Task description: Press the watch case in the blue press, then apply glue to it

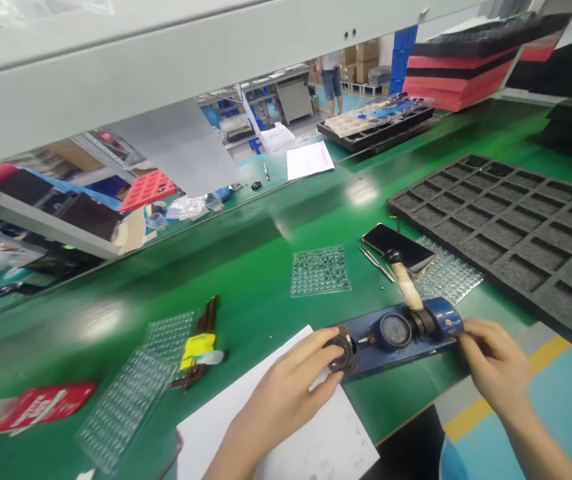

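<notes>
A blue press fixture (406, 337) with a round dial and an upright taped lever (406, 283) lies on the green bench near the front edge. My left hand (291, 393) pinches a small dark round part (342, 352) at the fixture's left end. My right hand (491, 360) grips the fixture's right end by the blue cylinder (443, 317). A white sheet of paper (311, 433) lies under my left hand.
A clear blister tray of small parts (320, 270), tweezers (376, 262) and a phone (400, 245) lie behind the fixture. A black foam tray (516, 227) sits at the right. More clear trays (136, 393), a brown tool with a yellow tag (199, 343) and a red packet (41, 403) lie at the left.
</notes>
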